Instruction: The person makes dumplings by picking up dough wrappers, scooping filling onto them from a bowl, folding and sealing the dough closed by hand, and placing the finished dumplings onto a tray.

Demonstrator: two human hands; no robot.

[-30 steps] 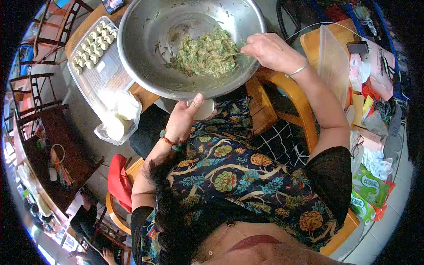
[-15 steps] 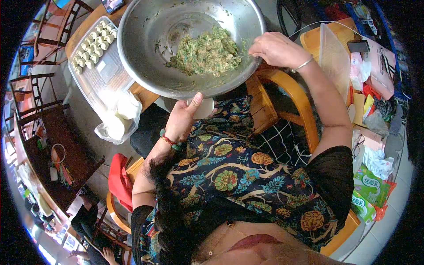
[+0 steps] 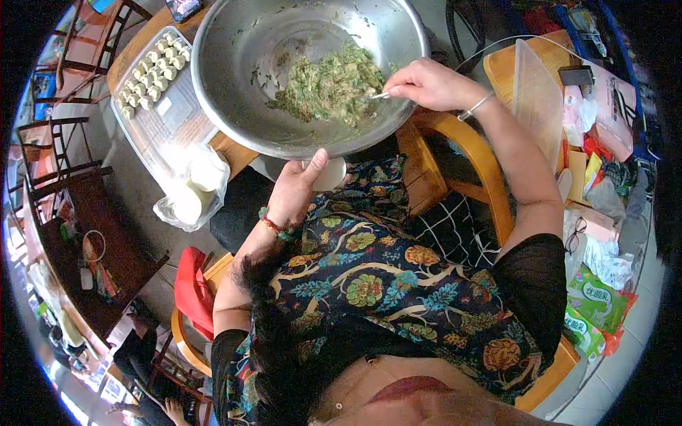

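A large steel bowl [image 3: 234, 106] holds a mound of green and brown minced filling [image 3: 327, 82]. Over the bowl's right side, my right hand [image 3: 430, 84] grips a thin metal utensil [image 3: 381, 96] whose far end is buried in the filling, so its kind is hidden. Just below the near rim, my left hand [image 3: 295, 186] pinches a round, pale dough wrapper [image 3: 331, 176] under the thumb. To the left, a clear plastic tray [image 3: 177, 128] carries rows of folded dumplings [image 3: 153, 74]. A plastic bag with stacked wrappers [image 3: 192, 195] lies at the tray's near end.
A wooden chair arm [image 3: 490, 170] curves right of the bowl. Farther right are a translucent lid [image 3: 533, 106], a pink box [image 3: 604, 106] and green packages [image 3: 597, 302]. A red cloth [image 3: 192, 291] hangs at lower left, and a phone [image 3: 183, 8] stands at the top.
My right hand has shifted slightly, and more of the utensil's handle shows as it presses into the filling's near right side. My left hand with the wrapper has stayed almost still.
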